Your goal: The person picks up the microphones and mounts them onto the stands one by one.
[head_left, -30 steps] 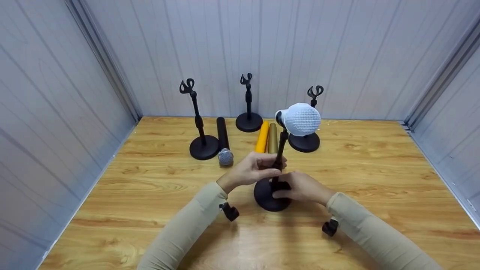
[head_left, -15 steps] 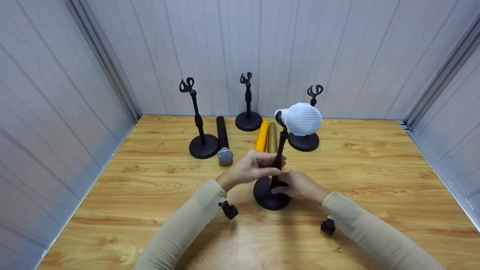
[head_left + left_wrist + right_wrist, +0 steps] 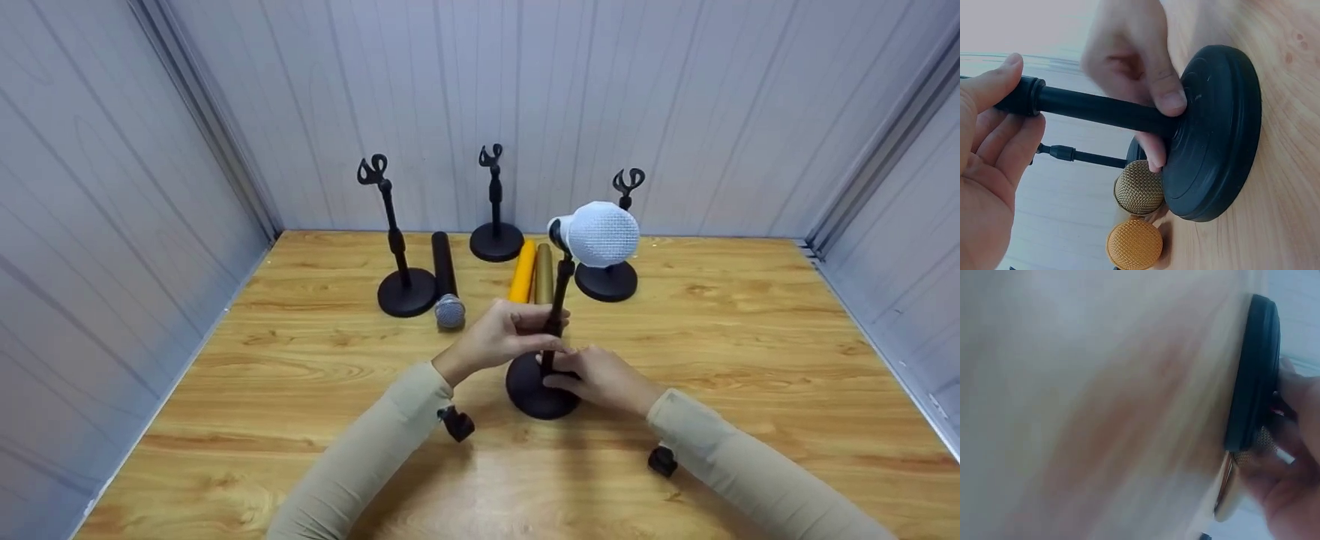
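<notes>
A black desktop microphone stand (image 3: 536, 397) stands near the middle of the table, with a white microphone (image 3: 602, 234) in its top clip. My left hand (image 3: 495, 334) grips the stand's collar halfway up, thumb on one side and fingers on the other. Lower down, my right hand (image 3: 606, 379) pinches the foot of the pole just above the round base (image 3: 1213, 135). In the left wrist view, the right thumb lies against the pole and a fingertip shows behind it. Blur and the base's edge cover part of the right hand in the right wrist view.
Behind the hands lie a yellow microphone (image 3: 523, 271) and a gold microphone (image 3: 544, 271), side by side. A black microphone (image 3: 445, 270) with a silver head lies further left. Three stands with bare clips, left (image 3: 405, 292), middle (image 3: 496, 244) and right (image 3: 606, 283), stand near the back wall.
Both hands keep their hold on the stand, which stays in place. The right wrist has shifted slightly down and right in the last half second.
</notes>
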A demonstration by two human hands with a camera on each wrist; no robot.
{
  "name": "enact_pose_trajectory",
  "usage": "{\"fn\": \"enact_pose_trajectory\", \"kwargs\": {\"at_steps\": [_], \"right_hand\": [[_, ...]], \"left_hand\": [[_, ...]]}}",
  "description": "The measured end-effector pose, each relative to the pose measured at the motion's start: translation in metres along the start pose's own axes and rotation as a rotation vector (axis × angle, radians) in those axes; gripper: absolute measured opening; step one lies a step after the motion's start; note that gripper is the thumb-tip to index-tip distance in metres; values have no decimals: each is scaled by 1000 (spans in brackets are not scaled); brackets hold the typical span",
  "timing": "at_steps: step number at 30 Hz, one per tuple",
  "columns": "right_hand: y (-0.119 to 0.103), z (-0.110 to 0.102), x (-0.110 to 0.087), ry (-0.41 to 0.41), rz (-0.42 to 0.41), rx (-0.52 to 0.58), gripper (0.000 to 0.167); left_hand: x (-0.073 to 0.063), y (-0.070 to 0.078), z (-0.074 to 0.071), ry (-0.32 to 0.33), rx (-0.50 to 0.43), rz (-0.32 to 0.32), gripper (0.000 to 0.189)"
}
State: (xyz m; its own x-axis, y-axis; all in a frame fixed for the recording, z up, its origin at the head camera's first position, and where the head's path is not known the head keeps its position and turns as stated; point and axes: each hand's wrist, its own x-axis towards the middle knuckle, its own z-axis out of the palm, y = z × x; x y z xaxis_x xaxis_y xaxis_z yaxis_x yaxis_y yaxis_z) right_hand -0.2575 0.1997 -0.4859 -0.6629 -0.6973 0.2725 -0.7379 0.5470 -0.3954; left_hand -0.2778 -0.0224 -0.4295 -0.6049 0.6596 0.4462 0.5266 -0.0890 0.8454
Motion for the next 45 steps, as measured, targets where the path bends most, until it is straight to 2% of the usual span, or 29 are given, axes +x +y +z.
{"fn": "enact_pose_trajectory", "kwargs": {"at_steps": [3, 9, 15, 19, 23, 26, 29, 33, 36, 38, 42, 45], "right_hand": [[-2, 0, -3, -8, 9, -18, 21], [-12, -3, -5, -23, 49, -51, 23], [-20, 0, -3, 11, 41, -241, 31], [-23, 4, -3, 56, 0, -354, 32], [-24, 6, -2, 62, -7, -355, 35], [-25, 5, -1, 38, 23, -341, 38], [-28, 4, -1, 10, 89, -349, 36], [-31, 2, 0, -26, 183, -346, 34], [-31, 1, 2, -50, 212, -335, 33], [-31, 0, 3, -57, 215, -332, 33], [-30, 1, 2, -45, 194, -322, 30], [-28, 2, 2, -35, 185, -325, 30]], "left_hand": [[0, -1, 0, -7, -4, 1, 32], [1, -1, 1, 18, 49, 31, 29], [4, 1, 2, 46, 115, 32, 29], [2, 3, -2, -13, 108, 16, 31], [-1, 7, -7, -83, 102, 30, 31], [-1, 8, -8, -88, 124, 55, 27], [1, 9, -6, -58, 159, 68, 24], [3, 10, -4, -4, 225, 63, 24], [3, 11, -5, 1, 253, 50, 25], [3, 11, -6, -23, 225, 33, 27], [1, 10, -7, -83, 96, -18, 32], [0, 10, -6, -89, 30, -30, 35]]}}
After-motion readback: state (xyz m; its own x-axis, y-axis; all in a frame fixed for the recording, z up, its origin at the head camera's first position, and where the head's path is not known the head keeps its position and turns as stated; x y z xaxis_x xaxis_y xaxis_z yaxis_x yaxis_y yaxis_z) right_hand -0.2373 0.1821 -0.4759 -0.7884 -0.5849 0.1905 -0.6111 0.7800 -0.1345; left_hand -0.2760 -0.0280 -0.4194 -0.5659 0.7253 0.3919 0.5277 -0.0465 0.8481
